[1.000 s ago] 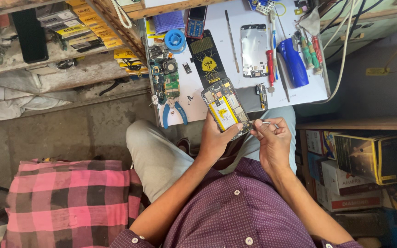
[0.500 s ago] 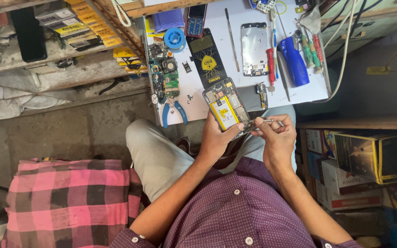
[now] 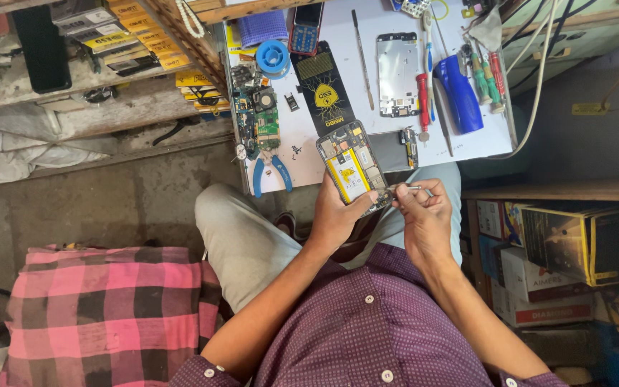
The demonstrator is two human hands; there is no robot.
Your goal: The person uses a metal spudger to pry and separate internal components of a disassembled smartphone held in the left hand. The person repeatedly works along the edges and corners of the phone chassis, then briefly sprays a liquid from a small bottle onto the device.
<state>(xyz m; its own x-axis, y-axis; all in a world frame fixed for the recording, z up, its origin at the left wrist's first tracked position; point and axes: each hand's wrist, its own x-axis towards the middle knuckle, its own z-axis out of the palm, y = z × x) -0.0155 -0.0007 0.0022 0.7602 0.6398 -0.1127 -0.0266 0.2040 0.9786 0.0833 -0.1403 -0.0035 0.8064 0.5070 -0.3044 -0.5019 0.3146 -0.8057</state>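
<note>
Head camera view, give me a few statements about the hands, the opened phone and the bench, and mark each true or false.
1. The left hand holds an opened phone with a yellow battery showing. True.
2. The right hand is empty. False: it holds a thin metal tool at the phone's lower edge.
3. Blue-handled pliers lie on the white bench. True.
4. The phone lies flat on the bench. False: it is held above the lap.
5. A pink checked cloth is on the person's left. True.

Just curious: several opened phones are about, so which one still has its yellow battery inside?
The opened phone in the left hand; the silver phone frame on the white table is hollow.
</note>
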